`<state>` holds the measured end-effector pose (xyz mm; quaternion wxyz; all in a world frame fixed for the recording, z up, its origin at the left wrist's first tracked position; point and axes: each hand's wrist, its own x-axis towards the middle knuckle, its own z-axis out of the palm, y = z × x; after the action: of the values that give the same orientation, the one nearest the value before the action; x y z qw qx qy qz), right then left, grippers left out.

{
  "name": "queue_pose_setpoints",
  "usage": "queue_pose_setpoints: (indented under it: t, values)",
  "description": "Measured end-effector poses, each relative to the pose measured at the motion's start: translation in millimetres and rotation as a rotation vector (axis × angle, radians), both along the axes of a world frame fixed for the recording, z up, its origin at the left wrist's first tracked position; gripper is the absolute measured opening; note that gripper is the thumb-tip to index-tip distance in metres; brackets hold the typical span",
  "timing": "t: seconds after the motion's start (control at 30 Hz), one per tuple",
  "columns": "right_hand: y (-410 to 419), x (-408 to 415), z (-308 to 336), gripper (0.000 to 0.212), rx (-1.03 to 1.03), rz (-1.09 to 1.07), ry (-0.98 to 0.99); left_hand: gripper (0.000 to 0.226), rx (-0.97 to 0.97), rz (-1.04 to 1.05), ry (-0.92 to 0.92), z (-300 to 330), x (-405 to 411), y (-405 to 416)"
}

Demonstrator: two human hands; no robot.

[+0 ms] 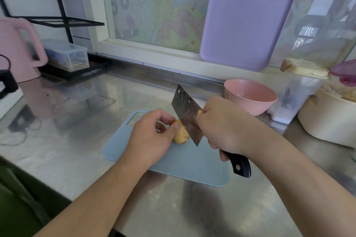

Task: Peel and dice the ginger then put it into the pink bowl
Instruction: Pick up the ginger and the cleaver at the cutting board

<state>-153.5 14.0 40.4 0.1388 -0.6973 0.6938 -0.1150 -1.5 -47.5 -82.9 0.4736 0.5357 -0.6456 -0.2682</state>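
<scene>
The ginger (181,134) lies on the blue cutting board (173,161), pinched by the left hand (152,138). The right hand (221,129) grips the cleaver (187,115), its blade against the ginger's right side. Shave thin, fingertips tucked; the pink bowl (252,96) waits far right.

Steel counter (81,140): blue cutting board (173,161) at centre; pink bowl (250,96) behind it to the right; clear tub (294,90) and cream pot (325,121) far right; pink jug (17,50) and black rack (63,21) far left.
</scene>
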Motion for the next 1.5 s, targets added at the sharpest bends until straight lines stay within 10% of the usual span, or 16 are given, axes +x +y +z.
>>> queue_pose_setpoints:
  t: [0.53, 0.77, 1.17, 1.5]
  values:
    - [0.4, 21.1, 8.5, 0.044, 0.083, 0.335, 0.596, 0.008, -0.039, 0.015, -0.016, -3.2, 1.6, -3.6]
    - [-19.5, 32.3, -16.7, 0.033, 0.05, 0.314, 0.554, 0.005, -0.021, -0.007, -0.013, -0.2, 2.4, 0.3]
    - [-2.9, 34.2, -35.9, 0.016, 0.047, 0.197, 0.299, 0.006, 0.011, 0.002, -0.01, 3.4, 2.0, 4.6]
    - [5.7, -20.8, -34.3, 0.035, -0.104, -0.154, -0.468, 0.033, 0.109, -0.119, -0.091, 3.1, 2.3, 7.0]
